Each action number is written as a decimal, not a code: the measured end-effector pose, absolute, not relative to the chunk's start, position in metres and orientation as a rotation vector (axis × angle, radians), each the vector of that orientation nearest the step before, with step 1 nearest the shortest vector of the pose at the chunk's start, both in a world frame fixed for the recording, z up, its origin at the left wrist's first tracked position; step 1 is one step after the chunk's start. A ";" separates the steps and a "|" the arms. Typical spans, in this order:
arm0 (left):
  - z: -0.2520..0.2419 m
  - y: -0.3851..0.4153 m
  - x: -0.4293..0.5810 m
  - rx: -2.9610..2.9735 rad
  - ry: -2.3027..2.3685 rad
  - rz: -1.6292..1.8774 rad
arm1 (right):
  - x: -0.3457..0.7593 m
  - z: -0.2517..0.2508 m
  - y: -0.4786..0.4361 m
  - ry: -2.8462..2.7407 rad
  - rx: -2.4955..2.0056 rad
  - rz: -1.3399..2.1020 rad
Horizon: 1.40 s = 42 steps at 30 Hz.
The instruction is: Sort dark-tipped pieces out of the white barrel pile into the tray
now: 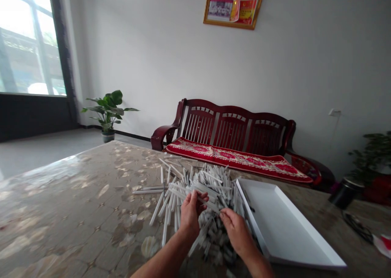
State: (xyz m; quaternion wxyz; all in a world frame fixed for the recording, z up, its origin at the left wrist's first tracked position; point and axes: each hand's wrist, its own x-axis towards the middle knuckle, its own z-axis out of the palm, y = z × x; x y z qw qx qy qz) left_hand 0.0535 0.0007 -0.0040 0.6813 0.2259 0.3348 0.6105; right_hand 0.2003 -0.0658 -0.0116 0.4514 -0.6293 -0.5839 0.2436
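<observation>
A heap of several thin white sticks lies on the patterned table in front of me. My left hand is over the middle of the heap, its fingers curled round one or more white sticks. To its right, my right hand rests on the heap's right side with fingers bent down into the sticks. Some sticks lie scattered loose to the left of the heap. A shallow white tray sits just right of the heap, touching its edge.
Behind the table stands a dark red wooden bench with a red cushion. A potted plant is by the window at left. A black cylinder and a black cable lie at the table's far right.
</observation>
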 end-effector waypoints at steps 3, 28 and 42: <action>-0.006 0.005 0.050 0.615 0.813 1.443 | 0.210 -0.012 -0.067 -1.452 -1.639 0.427; -0.010 -0.003 0.059 0.719 0.846 1.479 | 0.220 -0.018 -0.065 -1.546 -1.671 -0.119; -0.007 0.040 0.015 0.551 1.099 1.811 | 0.160 0.017 -0.058 -1.965 -1.682 -0.171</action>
